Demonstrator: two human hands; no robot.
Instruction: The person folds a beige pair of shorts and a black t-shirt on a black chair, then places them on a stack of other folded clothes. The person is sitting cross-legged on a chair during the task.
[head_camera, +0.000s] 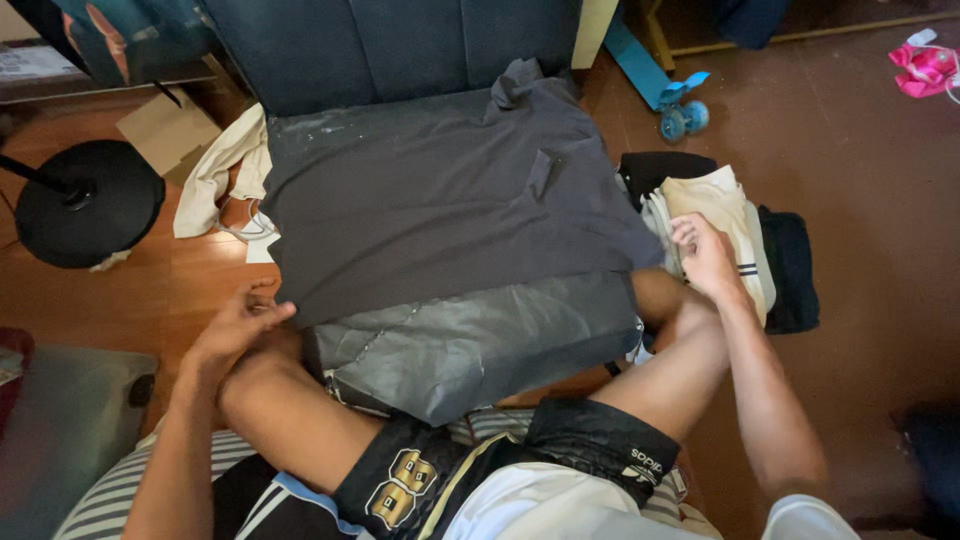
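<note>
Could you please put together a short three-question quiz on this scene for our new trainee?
1. True or false: the dark grey shirt lies spread flat on the dark cushioned surface.
2. What does the right hand rest on? A) the blue toy, B) the pile of folded clothes, C) the round black stand base.
3. Which hand touches the lower corner of the shirt?

Key:
1. True.
2. B. The right hand lies on the cream garment on top of the pile.
3. The left hand, with its fingers at the shirt's lower left corner.
</note>
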